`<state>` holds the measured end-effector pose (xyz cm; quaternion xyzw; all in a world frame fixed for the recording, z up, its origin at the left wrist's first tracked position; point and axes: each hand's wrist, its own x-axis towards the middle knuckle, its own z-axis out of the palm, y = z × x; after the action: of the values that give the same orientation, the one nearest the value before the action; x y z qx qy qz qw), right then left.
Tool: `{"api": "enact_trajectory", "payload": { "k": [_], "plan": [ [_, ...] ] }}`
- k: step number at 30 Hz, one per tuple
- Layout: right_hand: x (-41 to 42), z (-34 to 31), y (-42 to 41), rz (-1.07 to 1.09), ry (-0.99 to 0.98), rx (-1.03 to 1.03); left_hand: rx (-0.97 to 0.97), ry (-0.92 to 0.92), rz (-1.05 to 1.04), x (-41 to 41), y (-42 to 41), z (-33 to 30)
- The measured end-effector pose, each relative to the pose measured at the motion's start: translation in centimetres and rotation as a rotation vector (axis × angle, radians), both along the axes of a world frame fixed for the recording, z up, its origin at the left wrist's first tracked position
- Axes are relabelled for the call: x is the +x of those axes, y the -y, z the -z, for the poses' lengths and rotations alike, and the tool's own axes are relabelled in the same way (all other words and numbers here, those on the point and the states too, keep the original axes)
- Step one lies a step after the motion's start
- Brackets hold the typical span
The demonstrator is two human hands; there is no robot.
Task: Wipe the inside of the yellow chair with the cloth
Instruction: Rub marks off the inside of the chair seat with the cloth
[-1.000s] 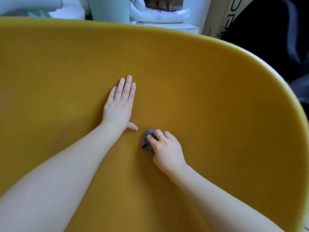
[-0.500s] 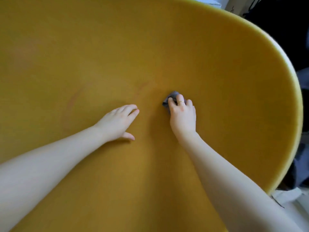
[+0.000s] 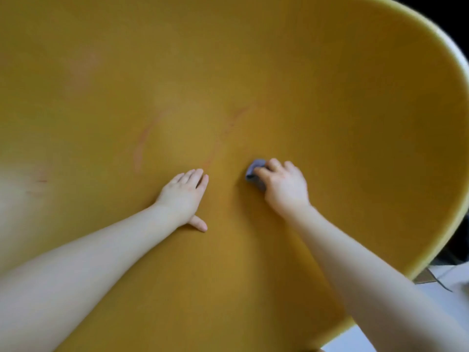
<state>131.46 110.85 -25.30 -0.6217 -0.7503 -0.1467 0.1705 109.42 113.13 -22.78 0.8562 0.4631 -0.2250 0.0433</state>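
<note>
The yellow chair's curved inner shell (image 3: 330, 102) fills almost the whole view. My right hand (image 3: 284, 186) grips a small bunched grey cloth (image 3: 255, 167) and presses it against the seat near the middle; only the cloth's upper left corner shows past my fingers. My left hand (image 3: 184, 196) rests flat on the seat just to the left of it, fingers straight and thumb spread out. Faint reddish streaks (image 3: 142, 143) curve across the shell above my left hand.
The chair's pale rim (image 3: 454, 72) curves down the right side. Beyond it lie dark space at the upper right and a light floor (image 3: 444, 295) with a bit of cardboard at the lower right.
The view has tilted down and closer into the chair, hiding the clutter behind it. My right hand has carried the cloth up and to the right; my left hand stays flat on the seat.
</note>
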Motion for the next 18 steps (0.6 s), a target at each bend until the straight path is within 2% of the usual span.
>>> {"api": "enact_trajectory", "payload": {
  "k": [3, 6, 9, 12, 15, 18],
  "plan": [
    [2.7, -1.0, -1.9, 0.230, 0.060, 0.122, -0.028, 0.030, -0.018, -0.4, 0.0, 0.5],
    [0.6, -0.3, -2.5, 0.324, -0.053, 0.154, -0.020, 0.044, -0.014, -0.5, -0.2, 0.8],
    [-3.9, 2.0, 0.0, 0.120, -0.147, 0.055, 0.005, 0.034, -0.005, -0.2, -0.3, 0.8],
    [-6.1, 3.1, 2.4, -0.080, -0.161, -0.036, 0.046, 0.005, -0.012, -0.3, -0.1, 1.0],
    [-4.1, 2.3, 1.5, -0.224, 0.019, -0.015, 0.128, -0.062, 0.003, -0.5, -0.1, 1.2],
    [-0.8, 0.8, -1.6, -0.194, 0.122, 0.091, 0.087, -0.086, -0.034, -0.4, -1.0, 1.4]
  ]
}}
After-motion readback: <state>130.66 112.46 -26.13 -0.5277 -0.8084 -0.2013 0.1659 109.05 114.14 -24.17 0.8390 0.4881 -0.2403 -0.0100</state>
